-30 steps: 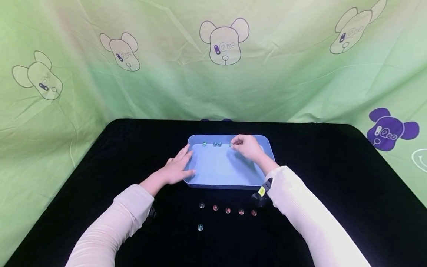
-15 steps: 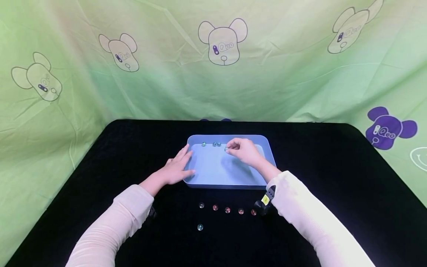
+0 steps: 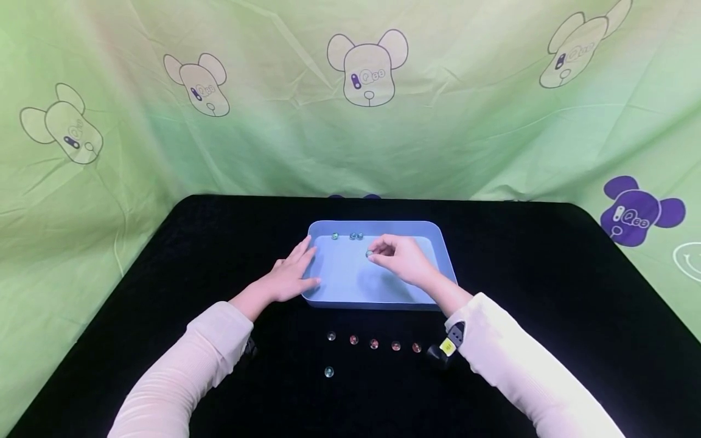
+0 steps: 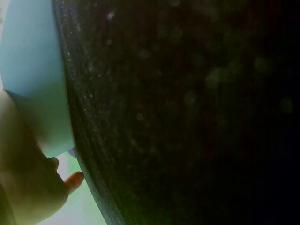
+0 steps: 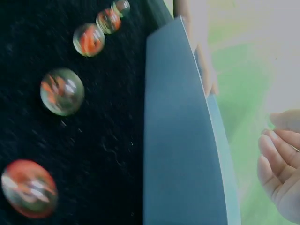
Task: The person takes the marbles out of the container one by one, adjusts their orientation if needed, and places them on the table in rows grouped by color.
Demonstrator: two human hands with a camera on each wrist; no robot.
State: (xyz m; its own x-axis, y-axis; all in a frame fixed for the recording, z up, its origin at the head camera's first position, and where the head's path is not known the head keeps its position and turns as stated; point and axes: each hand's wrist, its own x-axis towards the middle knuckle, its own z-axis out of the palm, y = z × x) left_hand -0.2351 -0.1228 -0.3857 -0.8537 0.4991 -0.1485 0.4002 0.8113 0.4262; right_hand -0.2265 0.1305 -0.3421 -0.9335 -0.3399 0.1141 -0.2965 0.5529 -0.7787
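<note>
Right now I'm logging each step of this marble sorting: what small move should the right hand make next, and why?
Probably carry the marble pinched in the right hand out over the blue tray's near rim to the row of marbles on the black cloth. The left hand steadies the tray.

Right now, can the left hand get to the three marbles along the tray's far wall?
Probably yes: the left hand rests open on the tray rim, and bare tray floor lies between it and the marbles.
</note>
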